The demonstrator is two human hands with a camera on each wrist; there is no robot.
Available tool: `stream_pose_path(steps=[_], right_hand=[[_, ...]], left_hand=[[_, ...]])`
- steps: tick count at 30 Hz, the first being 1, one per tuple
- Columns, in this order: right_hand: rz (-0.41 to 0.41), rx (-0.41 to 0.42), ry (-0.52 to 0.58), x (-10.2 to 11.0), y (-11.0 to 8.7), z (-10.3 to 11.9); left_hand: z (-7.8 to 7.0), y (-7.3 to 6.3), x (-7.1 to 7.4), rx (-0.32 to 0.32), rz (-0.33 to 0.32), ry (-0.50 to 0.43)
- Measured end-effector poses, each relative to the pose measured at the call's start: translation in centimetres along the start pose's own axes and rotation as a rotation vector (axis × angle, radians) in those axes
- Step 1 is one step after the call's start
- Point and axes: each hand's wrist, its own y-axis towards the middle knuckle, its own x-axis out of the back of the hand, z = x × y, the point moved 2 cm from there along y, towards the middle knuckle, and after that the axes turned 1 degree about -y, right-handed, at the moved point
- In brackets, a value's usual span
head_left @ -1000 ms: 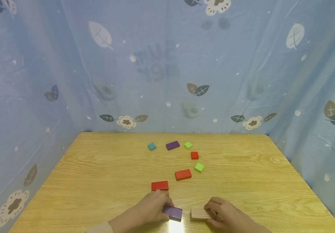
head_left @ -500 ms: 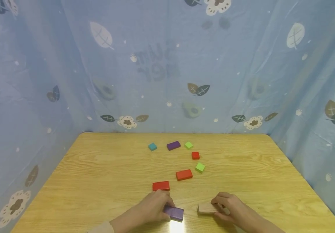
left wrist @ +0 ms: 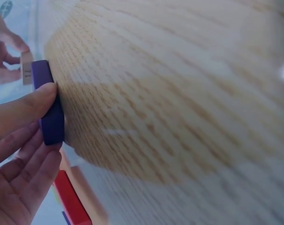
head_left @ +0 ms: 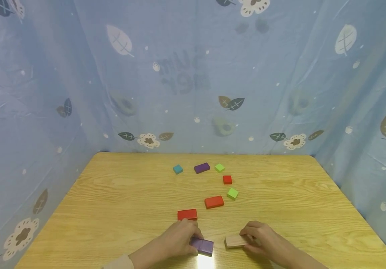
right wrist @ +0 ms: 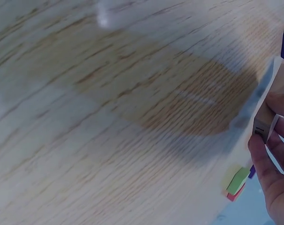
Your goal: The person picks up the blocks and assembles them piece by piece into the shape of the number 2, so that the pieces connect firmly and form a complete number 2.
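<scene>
- The left hand [head_left: 180, 238] pinches a purple block [head_left: 205, 247], thumb and fingers parted only by the block.
- The right hand [head_left: 265, 238] likewise pinches a wooden block [head_left: 234, 241].
- Both blocks are well apart from the tabletop's [head_left: 129, 194] far edge, free ends facing across a gap.
- The wooden block's long axis runs nearly parallel to that edge; the purple block's slants slightly.

Cream sleeve [head_left: 120, 262] on one side

The sleeve looks plain and covers part of the left forearm [head_left: 147, 257] at the bottom edge of the head view. The left hand [head_left: 182, 239] is bare, and so are the right hand [head_left: 261, 240] and right forearm [head_left: 298, 258] as far as they show.
</scene>
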Motion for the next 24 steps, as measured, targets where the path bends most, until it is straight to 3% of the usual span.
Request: stream_pose_path(steps=[16, 24], right_hand=[[-0.007, 0.074, 0.009, -0.9, 1.0, 0.2], [-0.006, 0.066, 0.003, -1.5, 1.2, 0.5]], left_hand=[[0.1, -0.1, 0.1, -0.011, -0.003, 0.020], [0.1, 0.0, -0.1, -0.027, -0.010, 0.040]])
